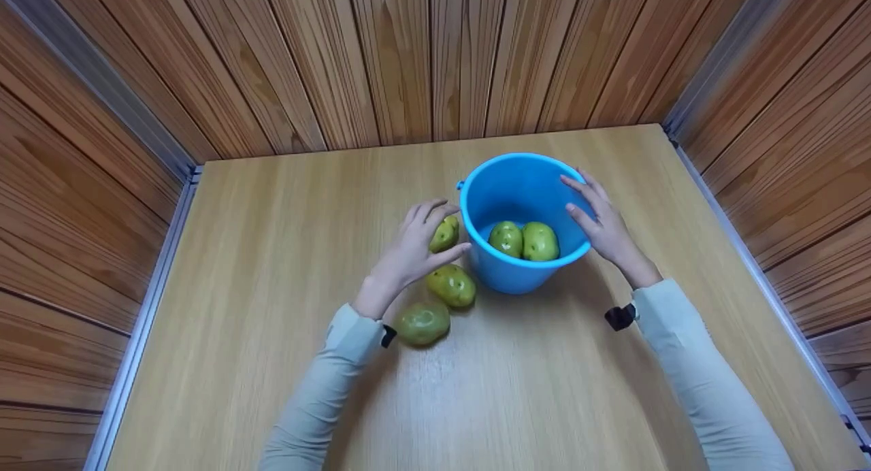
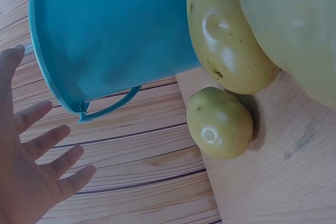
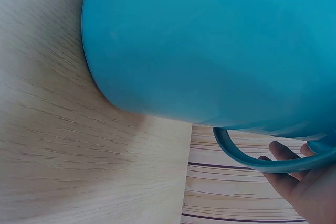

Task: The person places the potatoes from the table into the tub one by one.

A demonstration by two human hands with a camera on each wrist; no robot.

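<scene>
A blue bucket (image 1: 514, 275) stands upright on the table, with two yellow-green potatoes (image 1: 539, 241) lying inside it. To its left, two more spotted potatoes (image 1: 450, 285) and a smoother, darker green potato-like one (image 1: 423, 323) lie in a loose row. My left hand (image 1: 415, 246) hovers over this row, fingers spread and holding nothing, close to the bucket's left side. At the opposite side, my right hand (image 1: 605, 229) is at the rim with its fingers extended over the opening. Behind the bucket's handle (image 3: 252, 161), part of that hand shows in the right wrist view.
The wooden table (image 1: 272, 287) is bounded by a plank wall (image 1: 401, 62) at the back and plank walls on both sides. Metal rails (image 1: 146, 307) run along the table's side edges. A dark band (image 1: 620, 317) sits on the right wrist.
</scene>
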